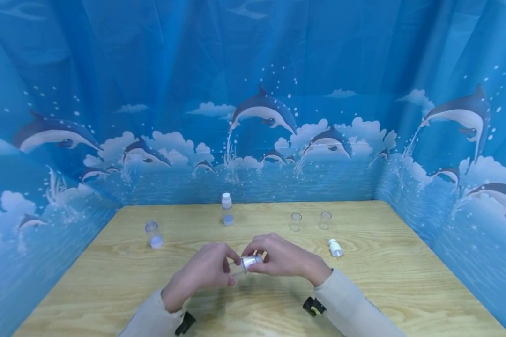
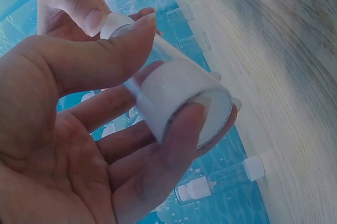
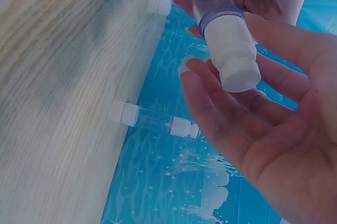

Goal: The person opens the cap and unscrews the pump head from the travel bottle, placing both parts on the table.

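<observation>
Over the middle of the table, my left hand (image 1: 208,267) grips a small clear bottle (image 2: 171,50) with a white base, thumb along its side and fingers round it. My right hand (image 1: 284,257) holds the white top (image 3: 229,39) at the bottle's other end between thumb and fingers. The top sits at the clear tube's mouth, in line with it. The bottle is tilted in the air. How tightly top and tube are joined cannot be told.
Near the back edge stands a clear bottle with a white top (image 1: 226,201). An uncovered clear bottle (image 1: 152,229) stands at left. Two clear caps (image 1: 295,222) are at back right, with a loose white top (image 1: 335,248) closer. A dolphin-print curtain (image 1: 253,56) encloses the table (image 1: 122,281).
</observation>
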Motion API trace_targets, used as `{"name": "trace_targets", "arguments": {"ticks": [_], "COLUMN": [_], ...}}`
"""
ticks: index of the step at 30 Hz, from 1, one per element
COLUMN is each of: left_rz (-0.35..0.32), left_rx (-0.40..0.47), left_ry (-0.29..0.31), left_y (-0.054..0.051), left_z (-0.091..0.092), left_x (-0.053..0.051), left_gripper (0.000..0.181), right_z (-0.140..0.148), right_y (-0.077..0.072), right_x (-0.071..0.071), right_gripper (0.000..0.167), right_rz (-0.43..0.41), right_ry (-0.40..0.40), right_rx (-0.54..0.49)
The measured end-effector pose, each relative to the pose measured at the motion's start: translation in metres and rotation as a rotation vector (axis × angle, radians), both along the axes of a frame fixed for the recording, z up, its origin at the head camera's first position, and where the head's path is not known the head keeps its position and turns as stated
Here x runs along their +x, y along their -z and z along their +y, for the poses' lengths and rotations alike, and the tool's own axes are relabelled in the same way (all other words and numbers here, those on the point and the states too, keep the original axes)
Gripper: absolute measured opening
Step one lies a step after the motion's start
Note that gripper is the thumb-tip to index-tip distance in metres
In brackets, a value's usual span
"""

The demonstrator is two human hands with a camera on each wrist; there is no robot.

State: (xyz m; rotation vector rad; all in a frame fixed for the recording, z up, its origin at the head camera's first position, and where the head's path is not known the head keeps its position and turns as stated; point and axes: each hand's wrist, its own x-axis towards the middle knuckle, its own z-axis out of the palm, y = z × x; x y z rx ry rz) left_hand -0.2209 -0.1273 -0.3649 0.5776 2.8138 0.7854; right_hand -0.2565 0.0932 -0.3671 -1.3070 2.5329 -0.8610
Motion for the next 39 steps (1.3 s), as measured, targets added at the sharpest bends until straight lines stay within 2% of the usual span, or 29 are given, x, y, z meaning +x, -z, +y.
{"name": "trace_targets", "arguments": {"ticks": [14, 25, 31, 39], "left_rz": [-0.008, 0.007, 0.016, 0.016], "left_rx": [0.001, 0.001, 0.004, 0.008], "left_ry": [0.01, 0.014, 0.019, 0.007], "left_y": [-0.0008, 0.0004, 0.0008, -0.0001], "left_z": [0.0001, 0.0005, 0.0001, -0.0005], "left_x": [-0.0005, -0.0002, -0.0004, 0.0006], "left_gripper": [0.041, 0.042, 0.041, 0.043], "right_z": [-0.0001, -0.0001, 0.0006, -0.0001], "right_y": [0.0007, -0.0009, -0.0003, 0.0011], "right_x": [-0.0018, -0.0008, -0.0014, -0.0023], "right_gripper": [0.024, 0.019, 0.02, 0.024], "right_rz": [-0.025, 0.0, 0.044, 0.093], "right_ry": [-0.025, -0.035, -0.066, -0.067], "right_rx": [0.0, -0.007, -0.037, -0.066]}}
